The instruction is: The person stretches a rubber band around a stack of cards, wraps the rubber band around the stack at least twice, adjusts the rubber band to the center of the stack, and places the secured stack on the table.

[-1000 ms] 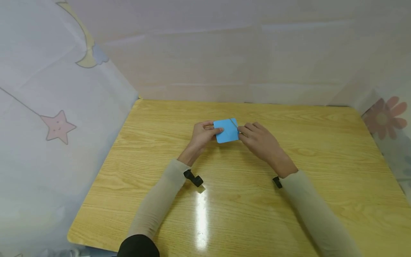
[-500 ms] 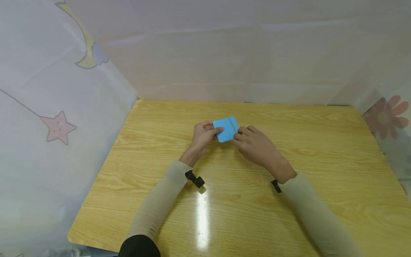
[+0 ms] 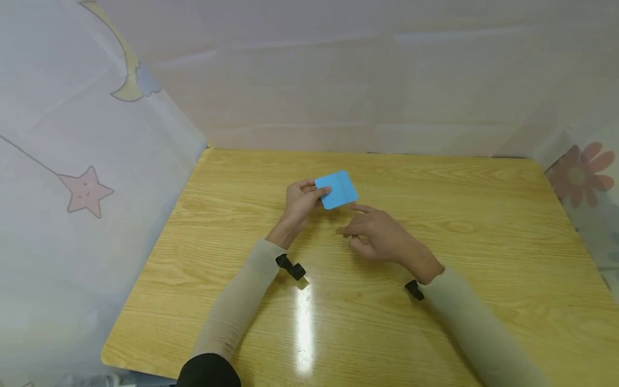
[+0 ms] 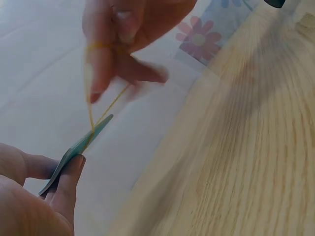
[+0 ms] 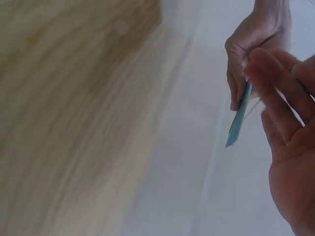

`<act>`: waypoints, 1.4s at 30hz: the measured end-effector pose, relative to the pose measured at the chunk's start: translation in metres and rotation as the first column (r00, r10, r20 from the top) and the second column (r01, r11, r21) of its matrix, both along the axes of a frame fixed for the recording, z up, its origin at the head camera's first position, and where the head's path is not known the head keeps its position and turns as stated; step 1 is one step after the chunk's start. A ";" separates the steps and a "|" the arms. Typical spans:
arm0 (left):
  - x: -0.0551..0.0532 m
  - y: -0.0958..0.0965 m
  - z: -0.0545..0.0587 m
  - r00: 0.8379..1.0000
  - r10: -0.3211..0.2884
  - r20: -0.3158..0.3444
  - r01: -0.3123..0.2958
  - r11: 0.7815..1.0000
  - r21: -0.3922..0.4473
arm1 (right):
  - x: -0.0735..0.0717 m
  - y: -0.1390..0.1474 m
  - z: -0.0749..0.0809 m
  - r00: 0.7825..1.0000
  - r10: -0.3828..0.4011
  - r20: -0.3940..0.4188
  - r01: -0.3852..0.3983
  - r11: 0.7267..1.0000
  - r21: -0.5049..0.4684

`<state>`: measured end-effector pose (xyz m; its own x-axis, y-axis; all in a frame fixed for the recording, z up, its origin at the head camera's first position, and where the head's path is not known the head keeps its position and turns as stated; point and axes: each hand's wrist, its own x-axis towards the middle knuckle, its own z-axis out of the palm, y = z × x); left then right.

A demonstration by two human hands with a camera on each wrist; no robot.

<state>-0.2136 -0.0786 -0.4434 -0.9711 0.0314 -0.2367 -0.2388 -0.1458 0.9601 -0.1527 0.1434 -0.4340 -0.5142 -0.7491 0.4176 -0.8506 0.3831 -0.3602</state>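
Observation:
A thin blue square card (image 3: 340,183) with rounded corners is pinched between the thumb and fingers of my left hand (image 3: 299,205), raised over the table. A yellow rubber band (image 4: 112,105) goes round the card. In the left wrist view it stretches up in two strands to my right hand (image 3: 379,236) and loops over its fingers. Those fingers are extended and spread, with one fingertip close to the card's lower right corner in the head view. Motion blurs them in the left wrist view. The right wrist view shows the card (image 5: 238,123) edge-on beyond the right fingers.
The wooden table (image 3: 242,322) lies beneath both hands. Pale printed cloth (image 3: 309,91) stands behind and at both sides, with a star, a moon and a flower on it. Black straps sit on both wrists.
My right hand has dropped lower and towards me, its curled fingers now spread apart with the band stretched over them. The left hand has tilted the card and raised it slightly.

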 end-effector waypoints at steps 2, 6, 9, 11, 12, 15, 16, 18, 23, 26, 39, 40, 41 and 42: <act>0.001 0.001 0.001 1.000 -0.012 -0.008 0.012 1.000 0.000 | 0.000 0.001 -0.002 0.992 0.029 0.125 -0.014 0.992 -0.126; 0.005 0.005 0.004 0.999 -0.033 -0.015 0.034 0.999 0.017 | 0.000 0.003 -0.004 0.943 0.090 0.321 0.030 0.935 -0.353; 0.008 0.007 0.006 0.999 -0.031 -0.019 0.032 0.999 0.042 | -0.001 0.004 -0.007 0.881 0.171 0.441 0.102 0.841 -0.531; 0.009 0.009 0.007 0.999 -0.020 -0.032 0.022 0.998 0.065 | -0.001 0.005 -0.010 0.837 0.234 0.495 0.172 0.746 -0.643; 0.009 0.010 0.008 0.999 -0.012 -0.039 0.015 0.997 0.080 | -0.001 0.004 -0.011 0.809 0.276 0.518 0.211 0.687 -0.696; 0.012 0.014 0.012 0.998 0.010 -0.067 -0.002 0.993 0.120 | 0.001 0.003 -0.017 0.736 0.377 0.562 0.349 0.501 -0.792; 0.013 0.016 0.013 0.997 0.016 -0.079 -0.006 0.992 0.125 | 0.002 0.001 -0.018 0.715 0.398 0.575 0.397 0.446 -0.802; 0.016 0.019 0.016 0.995 0.028 -0.099 -0.015 0.991 0.134 | 0.004 -0.002 -0.020 0.663 0.438 0.608 0.500 0.346 -0.794; 0.019 0.026 0.015 0.989 0.072 -0.132 -0.055 0.990 0.127 | 0.004 -0.010 -0.020 0.521 0.515 0.681 0.728 0.149 -0.669; 0.022 0.030 0.012 0.986 0.101 -0.135 -0.087 0.990 0.107 | 0.003 -0.012 -0.018 0.469 0.544 0.696 0.805 0.061 -0.591; 0.022 0.030 0.008 0.981 0.054 -0.184 -0.044 0.997 0.060 | -0.002 -0.011 -0.013 0.359 0.628 0.690 0.894 -0.020 -0.447; 0.021 0.029 0.008 0.982 0.028 -0.187 -0.021 0.999 0.042 | -0.002 -0.010 -0.013 0.339 0.616 0.711 0.896 0.019 -0.444; 0.020 0.027 0.007 0.982 0.002 -0.187 0.003 1.000 0.026 | -0.002 -0.009 -0.013 0.319 0.608 0.728 0.895 0.059 -0.441; 0.018 0.026 0.007 0.982 -0.025 -0.186 0.027 1.000 0.009 | -0.002 -0.007 -0.013 0.301 0.593 0.747 0.892 0.103 -0.440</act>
<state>-0.1952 -0.0529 -0.4367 -0.9969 0.0588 -0.0516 -0.0601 -0.1528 0.9864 -0.1547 0.1361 -0.4468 -0.9638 -0.0485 -0.2622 0.2078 -0.7528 -0.6246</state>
